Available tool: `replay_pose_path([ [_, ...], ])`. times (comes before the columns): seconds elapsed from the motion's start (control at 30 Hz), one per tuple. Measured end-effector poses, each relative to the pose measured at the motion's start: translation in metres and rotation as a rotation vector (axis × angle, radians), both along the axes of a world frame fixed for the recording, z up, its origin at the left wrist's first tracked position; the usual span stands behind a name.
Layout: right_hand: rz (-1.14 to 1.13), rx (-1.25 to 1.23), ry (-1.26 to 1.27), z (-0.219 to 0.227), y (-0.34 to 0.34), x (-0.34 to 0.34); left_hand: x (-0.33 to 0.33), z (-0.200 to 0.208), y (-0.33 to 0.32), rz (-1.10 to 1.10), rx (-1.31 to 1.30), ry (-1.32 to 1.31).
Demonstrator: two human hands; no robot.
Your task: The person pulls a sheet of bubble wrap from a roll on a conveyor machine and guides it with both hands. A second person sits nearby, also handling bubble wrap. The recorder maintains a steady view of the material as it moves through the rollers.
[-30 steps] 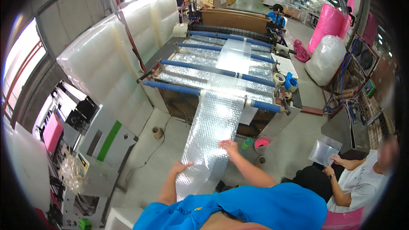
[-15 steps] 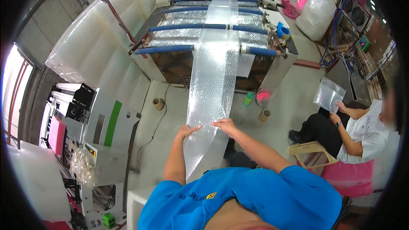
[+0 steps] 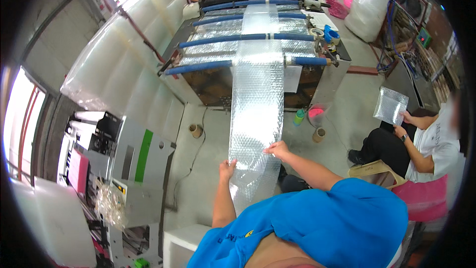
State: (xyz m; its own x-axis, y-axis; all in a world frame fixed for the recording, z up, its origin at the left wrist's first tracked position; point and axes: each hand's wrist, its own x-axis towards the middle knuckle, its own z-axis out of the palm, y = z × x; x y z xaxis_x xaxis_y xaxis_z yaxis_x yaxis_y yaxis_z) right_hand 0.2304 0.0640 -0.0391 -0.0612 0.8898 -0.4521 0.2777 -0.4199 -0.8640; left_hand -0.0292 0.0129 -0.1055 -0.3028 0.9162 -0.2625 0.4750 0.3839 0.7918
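Note:
A long strip of clear bubble wrap (image 3: pixel 256 94) runs from the machine's rollers down toward my body. My left hand (image 3: pixel 227 169) is closed on the strip's left edge, its fingertips pinching the film. Farther up, at the right edge, my right hand (image 3: pixel 277 150) pinches the same strip between thumb and fingers. Between the hands the film lies slightly creased. Its lower end passes down in front of my blue shirt (image 3: pixel 307 218), which hides the rest.
Blue rollers (image 3: pixel 203 67) span the machine ahead. On the right a seated person (image 3: pixel 429 144) holds a bubble-wrap pouch (image 3: pixel 390 105). A green bottle (image 3: pixel 298 117), a clear tub with pink contents (image 3: pixel 316 113) and cardboard cores (image 3: pixel 196 130) stand on the floor. A white machine (image 3: pixel 134 168) is at left.
My left hand has dropped closer to me and now sits lower than the right one. The right hand has shifted slightly along the strip's edge. The whole view has swung a little.

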Motion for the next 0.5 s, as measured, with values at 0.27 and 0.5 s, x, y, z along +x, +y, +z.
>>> replay_pose_path([
  [0.27,0.268,-0.136,-0.258,-0.029,0.034,0.020,0.016,-0.027,0.001,0.061,-0.102,-0.027],
  [0.5,0.270,-0.237,-0.217,-0.036,0.034,0.017,0.020,-0.020,0.008,0.000,-0.218,0.047],
])
